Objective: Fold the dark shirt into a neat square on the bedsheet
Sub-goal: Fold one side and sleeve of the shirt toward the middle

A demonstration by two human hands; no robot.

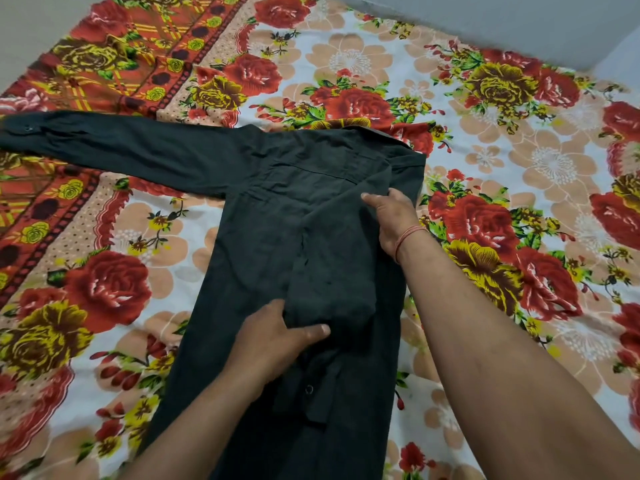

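Observation:
The dark shirt (263,216) lies back-up on the floral bedsheet (502,140), collar at the far end. Its left sleeve stretches out flat to the left edge of view. The right side is folded inward, and the right sleeve runs down the middle of the body, its buttoned cuff near the bottom. My right hand (391,216) presses flat on the folded right shoulder area, fingers spread on the cloth. My left hand (277,341) rests on the folded sleeve lower down, thumb out to the right, pinning the fabric. Neither hand lifts the shirt.
The bedsheet has red and yellow roses on white, with an orange patterned border (114,60) at the far left. A grey wall or floor (519,19) shows beyond the sheet's far edge. Open sheet lies right of the shirt.

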